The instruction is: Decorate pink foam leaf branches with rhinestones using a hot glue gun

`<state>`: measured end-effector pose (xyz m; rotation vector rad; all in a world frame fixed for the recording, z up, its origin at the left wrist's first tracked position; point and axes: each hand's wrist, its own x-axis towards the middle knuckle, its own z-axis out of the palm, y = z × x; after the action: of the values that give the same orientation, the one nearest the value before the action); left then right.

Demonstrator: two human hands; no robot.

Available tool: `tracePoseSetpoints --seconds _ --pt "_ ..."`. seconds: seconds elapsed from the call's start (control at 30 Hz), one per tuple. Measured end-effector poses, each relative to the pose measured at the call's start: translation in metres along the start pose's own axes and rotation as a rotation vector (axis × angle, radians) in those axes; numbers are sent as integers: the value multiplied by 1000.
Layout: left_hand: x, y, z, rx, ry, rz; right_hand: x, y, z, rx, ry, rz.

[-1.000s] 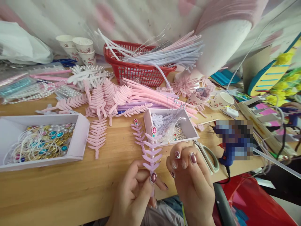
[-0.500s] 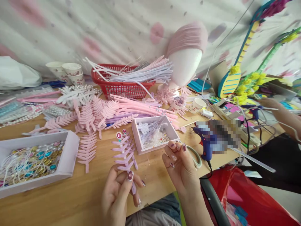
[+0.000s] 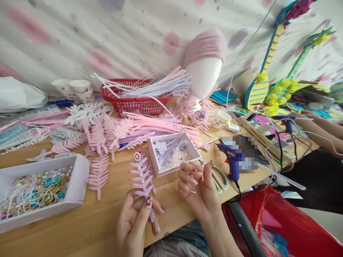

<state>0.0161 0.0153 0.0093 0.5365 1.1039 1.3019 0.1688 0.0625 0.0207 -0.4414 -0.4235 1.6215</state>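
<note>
My left hand [image 3: 139, 217] pinches the lower stem of a lilac pipe-cleaner leaf [image 3: 142, 178] between thumb and fingers. Small pearls run along the leaf's middle, and red gems with small teal stones top it. To the right, my right hand [image 3: 198, 189] is raised palm-up, its fingers curled and their tips close to the thumb. Anything between those fingertips is too small to make out. Just behind the hands stands a small white box [image 3: 171, 167] of beads, pins and a white looped piece. Scissors [image 3: 218, 178] with pale green handles lie partly hidden behind my right hand.
A blue glue gun [image 3: 232, 160] stands to the right, its cord dropping over the edge. At left are a gem box [image 3: 77, 178] and pink pipe-cleaner leaves [image 3: 99, 175]. Behind are a red basket [image 3: 134, 106] and a foam head [image 3: 205, 76]. Another person's arms [image 3: 318, 128] rest far right.
My right hand has turned and shifted slightly left, uncovering more of the scissors. My left hand keeps the leaf almost still. The view has shifted a little, and the other person's hands have moved.
</note>
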Motion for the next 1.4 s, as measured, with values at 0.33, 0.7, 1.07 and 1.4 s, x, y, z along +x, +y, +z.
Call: tracePoseSetpoints --seconds 0.33,0.7,1.07,1.4 --pt "1 -1 -1 21 -10 -7 1 2 -3 114 -24 48" --pt "1 -10 -2 112 23 48 -4 4 -9 237 15 97" --pt "-5 -12 7 162 -30 87 -2 3 -7 -90 -153 -110" --pt "-4 -12 3 112 -30 40 -67 -99 -61 -1715 691 -701"
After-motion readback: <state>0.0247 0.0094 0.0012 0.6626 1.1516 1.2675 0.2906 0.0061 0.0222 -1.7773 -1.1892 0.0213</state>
